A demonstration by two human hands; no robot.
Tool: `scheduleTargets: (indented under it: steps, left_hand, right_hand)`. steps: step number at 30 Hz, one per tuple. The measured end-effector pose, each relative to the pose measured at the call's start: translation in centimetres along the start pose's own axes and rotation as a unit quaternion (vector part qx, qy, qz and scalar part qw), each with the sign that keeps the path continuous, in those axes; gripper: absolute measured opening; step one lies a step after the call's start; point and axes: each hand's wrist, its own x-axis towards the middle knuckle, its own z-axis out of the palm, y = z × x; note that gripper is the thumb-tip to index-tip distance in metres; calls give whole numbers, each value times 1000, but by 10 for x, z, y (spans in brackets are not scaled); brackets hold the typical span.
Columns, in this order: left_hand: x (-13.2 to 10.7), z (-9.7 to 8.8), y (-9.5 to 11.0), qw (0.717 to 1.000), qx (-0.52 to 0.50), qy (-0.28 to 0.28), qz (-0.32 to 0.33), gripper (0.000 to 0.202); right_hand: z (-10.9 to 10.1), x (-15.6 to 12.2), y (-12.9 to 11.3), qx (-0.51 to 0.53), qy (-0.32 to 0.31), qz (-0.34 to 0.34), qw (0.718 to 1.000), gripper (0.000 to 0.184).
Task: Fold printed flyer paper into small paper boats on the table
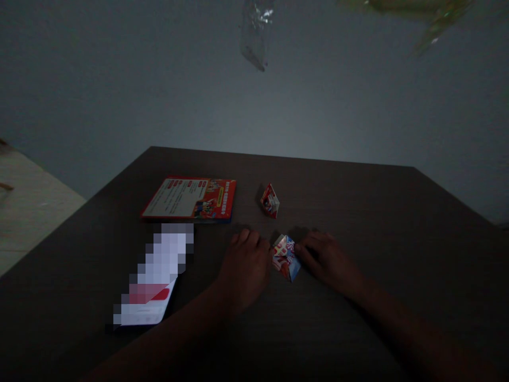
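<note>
Overall, a dim grey wall (318, 111) fills the upper frame, above a dark table (350, 207) whose near part is lost in shadow. Both forearms leave by the bottom edge. The left hand (246, 270), at lower centre, has its fingers curled close together, thumb hidden; the right hand (330, 260), right of it, holds thumb and forefinger narrowly apart at the paper's edge. I cannot tell if either actually grips. At lower left, pixel blocks mask most of a lit phone (153, 276); a red button shows, its words unreadable. The red-and-white booklet (189, 199), left of centre, bears Chinese print, too small to read surely. The top edge cuts off a yellowish strip (413, 8) and some clear plastic (256, 37). Between the hands lies the folded paper (286, 260), its white characters broken by creases; beyond it sits a smaller red folded piece (270, 201).
</note>
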Motion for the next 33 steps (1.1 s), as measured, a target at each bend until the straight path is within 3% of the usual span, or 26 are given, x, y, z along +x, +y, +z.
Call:
scheduleTargets:
  steps: [15, 33]
  left_hand:
    - [2, 6, 8, 998, 49, 9, -41, 28]
    - [5, 8, 12, 998, 51, 5, -37, 29]
  right_hand:
    - [1, 5, -6, -20, -28, 102, 994, 30]
    - [1, 7, -11, -63, -51, 127, 989, 30]
